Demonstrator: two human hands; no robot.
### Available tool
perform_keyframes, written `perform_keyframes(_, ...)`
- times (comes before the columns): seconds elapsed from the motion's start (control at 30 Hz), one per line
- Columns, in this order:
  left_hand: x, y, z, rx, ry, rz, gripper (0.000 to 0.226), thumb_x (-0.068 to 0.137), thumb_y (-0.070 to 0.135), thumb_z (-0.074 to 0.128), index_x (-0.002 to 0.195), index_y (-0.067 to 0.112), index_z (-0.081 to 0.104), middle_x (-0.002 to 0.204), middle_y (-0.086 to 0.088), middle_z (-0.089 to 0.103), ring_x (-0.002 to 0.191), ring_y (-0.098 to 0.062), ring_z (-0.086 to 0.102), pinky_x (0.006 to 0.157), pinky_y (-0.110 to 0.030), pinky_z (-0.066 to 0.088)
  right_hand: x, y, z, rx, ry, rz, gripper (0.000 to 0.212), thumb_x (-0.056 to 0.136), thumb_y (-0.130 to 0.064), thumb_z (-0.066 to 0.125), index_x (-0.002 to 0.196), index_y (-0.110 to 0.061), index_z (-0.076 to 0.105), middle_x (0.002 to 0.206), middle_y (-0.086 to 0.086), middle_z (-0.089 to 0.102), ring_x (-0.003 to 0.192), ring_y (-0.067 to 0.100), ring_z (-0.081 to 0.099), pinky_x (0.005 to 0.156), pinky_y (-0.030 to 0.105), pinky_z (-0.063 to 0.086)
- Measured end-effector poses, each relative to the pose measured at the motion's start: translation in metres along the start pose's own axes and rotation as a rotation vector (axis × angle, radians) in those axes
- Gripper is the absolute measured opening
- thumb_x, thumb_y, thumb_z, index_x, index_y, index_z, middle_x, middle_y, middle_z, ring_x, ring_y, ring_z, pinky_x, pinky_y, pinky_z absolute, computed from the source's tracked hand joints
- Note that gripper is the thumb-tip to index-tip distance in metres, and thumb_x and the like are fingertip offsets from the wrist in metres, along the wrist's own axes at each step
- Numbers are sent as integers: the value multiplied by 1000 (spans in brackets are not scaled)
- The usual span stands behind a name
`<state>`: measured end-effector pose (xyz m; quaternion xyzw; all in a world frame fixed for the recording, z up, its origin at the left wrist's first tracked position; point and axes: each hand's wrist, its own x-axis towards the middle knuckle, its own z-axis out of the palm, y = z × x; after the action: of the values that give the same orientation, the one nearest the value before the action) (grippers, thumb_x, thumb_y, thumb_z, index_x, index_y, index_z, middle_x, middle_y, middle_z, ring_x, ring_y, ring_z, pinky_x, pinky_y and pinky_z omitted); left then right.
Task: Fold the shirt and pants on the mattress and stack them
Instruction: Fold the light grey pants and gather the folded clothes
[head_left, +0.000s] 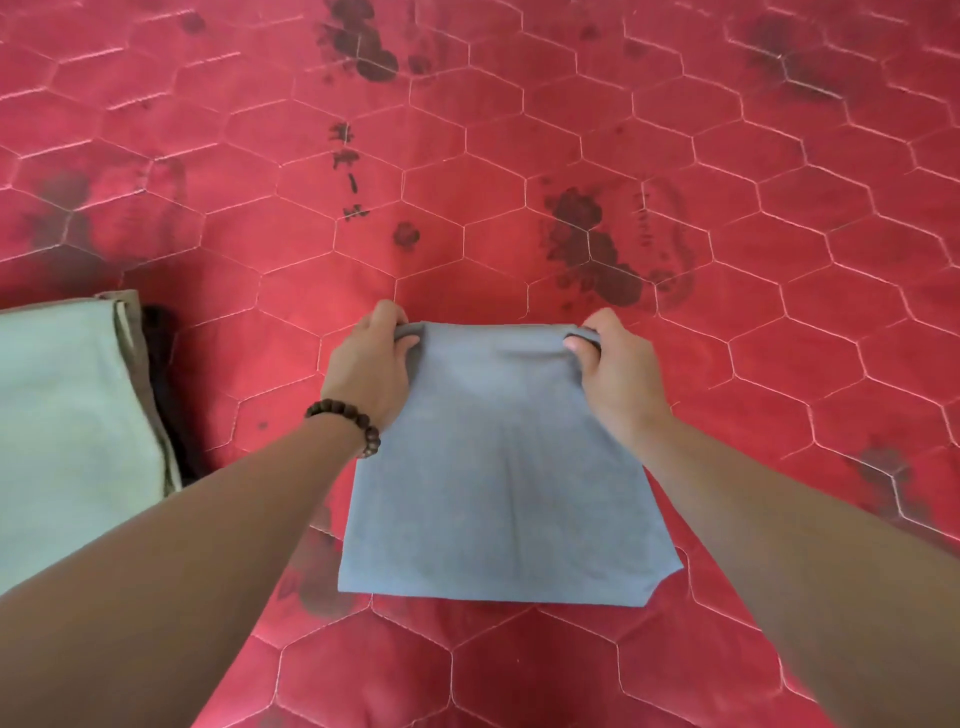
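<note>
Both hands, left hand (370, 364) & right hand (613, 364), pinch far corners of the soft, light grey shirt (498, 467) on the red mattress (519, 156), w/ folded pale-green pants (67, 415) at left; limp cloth, prob best held at corners.

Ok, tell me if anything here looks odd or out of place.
The mattress carries dark blotchy stains, heaviest at top centre and beside the right hand. The shirt lies a bit askew, its near right corner clipped. Both hands grip its far edge; left hand.
</note>
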<state>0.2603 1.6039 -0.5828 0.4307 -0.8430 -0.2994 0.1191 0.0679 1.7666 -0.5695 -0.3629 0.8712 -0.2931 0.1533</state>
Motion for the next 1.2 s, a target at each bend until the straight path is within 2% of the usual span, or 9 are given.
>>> perform_keyframes(0.13,7,6,6,48,-9,-26,7,95,17,46,101,14,48,102,-10,57,79,-32,54,65,-36,38,10,-2,6,-9,-42,47,20,97,-21,54,94,-1,54,74,12,58,72,34,54,61,38,36)
perform_keyframes(0.23,-1,17,5,267,94,-67,24,93,17,51,116,9,54,115,-17,52,91,-35,53,74,-43,41,5,-9,10,-320,1,81,25,96,-29,53,108,-7,57,103,14,57,97,33,53,80,40,40)
perform_keyframes(0.3,-15,27,6,413,158,104,33,83,6,56,116,5,58,120,-20,54,101,-38,52,81,-46,36,-10,-17,13,-472,135,-53,31,93,-26,56,117,-8,59,121,16,54,114,34,50,97,45,38)
perform_keyframes(0.4,-43,41,24,460,-38,344,44,80,7,54,124,3,58,133,-17,54,120,-36,51,96,-46,38,-47,-31,37,-444,64,-359,41,81,-14,63,121,-3,61,132,16,55,126,33,49,110,52,33)
perform_keyframes(0.47,-55,41,40,511,-208,285,52,96,22,42,145,9,36,154,-10,32,144,-27,25,116,-47,21,-65,-34,55,-428,-92,-377,47,88,-14,59,133,-4,54,143,10,49,137,25,40,115,52,27)
perform_keyframes(0.57,-51,29,50,552,-235,199,57,99,38,21,153,20,14,161,-1,10,149,-22,-2,120,-46,-3,-63,-23,65,-520,-145,-290,51,100,-31,36,148,-17,34,156,1,29,147,18,18,119,52,7)
perform_keyframes(0.93,-75,15,28,495,-132,-122,60,98,53,8,153,30,-4,161,1,-11,148,-23,-12,118,-53,-3,-103,20,29,-469,-32,306,58,102,-42,14,153,-17,9,161,4,11,149,18,3,117,58,1)
perform_keyframes(1.1,-136,18,42,590,-181,87,65,93,49,21,153,25,12,160,-7,12,148,-28,4,115,-61,4,-153,-19,62,-477,-68,-169,55,98,-36,34,150,-18,29,159,1,19,148,19,14,116,60,7)
perform_keyframes(1.2,-141,13,51,613,-194,67,64,94,48,19,153,27,8,161,-6,10,149,-27,0,114,-62,5,-166,-22,81,-501,-159,-195,53,98,-32,33,150,-18,30,159,-2,17,148,15,11,116,58,11)
